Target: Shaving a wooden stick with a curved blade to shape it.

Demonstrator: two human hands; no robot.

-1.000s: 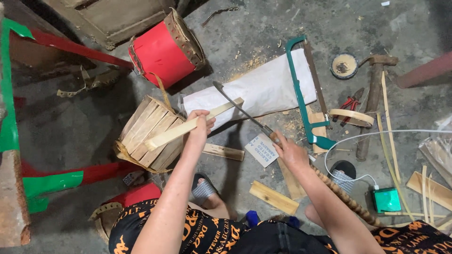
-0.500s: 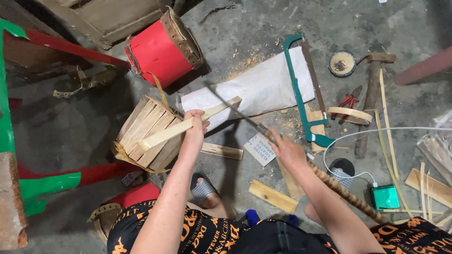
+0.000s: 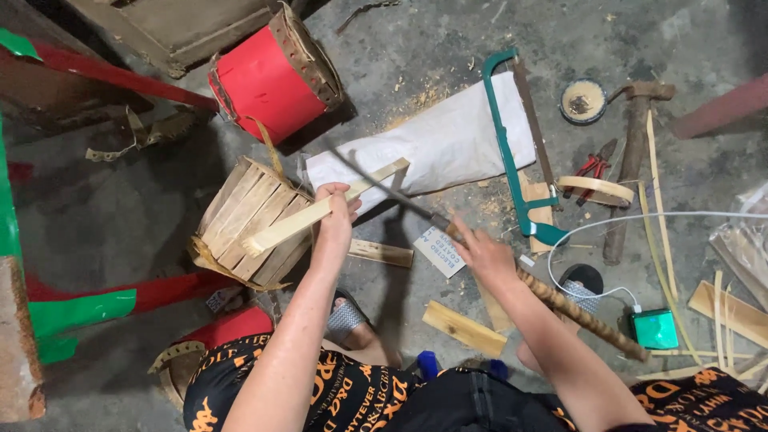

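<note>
My left hand (image 3: 337, 214) grips a flat pale wooden strip (image 3: 298, 223) that lies slanted, its lower end over a small barrel of wooden staves (image 3: 244, 228). My right hand (image 3: 484, 256) is closed on the handle of a long dark blade (image 3: 376, 187) that reaches up and left, crossing above the strip's upper end. The blade looks blurred. A white sack (image 3: 444, 144) lies flat behind the strip.
A red drum (image 3: 268, 80) lies at the back. A teal hacksaw (image 3: 512, 152), hammer (image 3: 632, 152), red pliers (image 3: 594, 166), round tin (image 3: 583, 99), wooden ring (image 3: 594, 190), loose wood pieces (image 3: 464, 328), a twisted stick (image 3: 580, 314), a green box (image 3: 654, 328) with white cable, and red-green bars (image 3: 80, 300) surround me.
The blade in my right hand has swung a little over the strip. My left hand keeps the strip in nearly the same place on the barrel.
</note>
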